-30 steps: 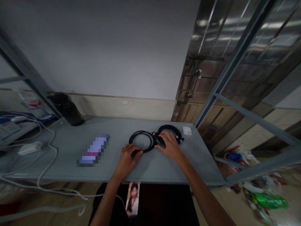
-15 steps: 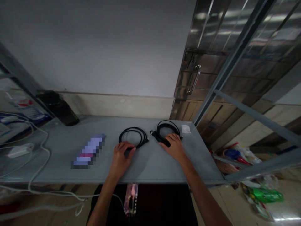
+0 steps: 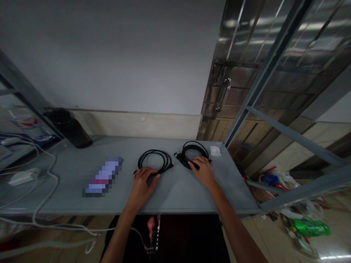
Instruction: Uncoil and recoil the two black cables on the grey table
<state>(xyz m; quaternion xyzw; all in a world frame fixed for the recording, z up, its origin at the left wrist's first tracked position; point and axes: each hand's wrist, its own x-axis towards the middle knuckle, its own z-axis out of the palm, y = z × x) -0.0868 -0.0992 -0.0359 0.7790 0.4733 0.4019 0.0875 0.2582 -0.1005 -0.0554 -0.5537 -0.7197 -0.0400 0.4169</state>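
Two coiled black cables lie side by side on the grey tabletop. At the near-left edge of the left coiled black cable, my left hand rests with its fingers curled down and its thumb close to the strands. My right hand is closed over the lower right side of the right coiled black cable, its thumb pressed near the thicker bundle. A plug end sticks out to the left of that coil. My fingers hide parts of both cables.
A pixelated phone-like slab lies left of my hands. Behind it stands a black bottle. White cords and a white adapter are at far left. A small white item sits near the right edge, beside the metal frame.
Both hands stay almost in place on the coils. The right thumb has shifted slightly up along its cable, and the left coil looks a little more spread. The view has moved slightly.
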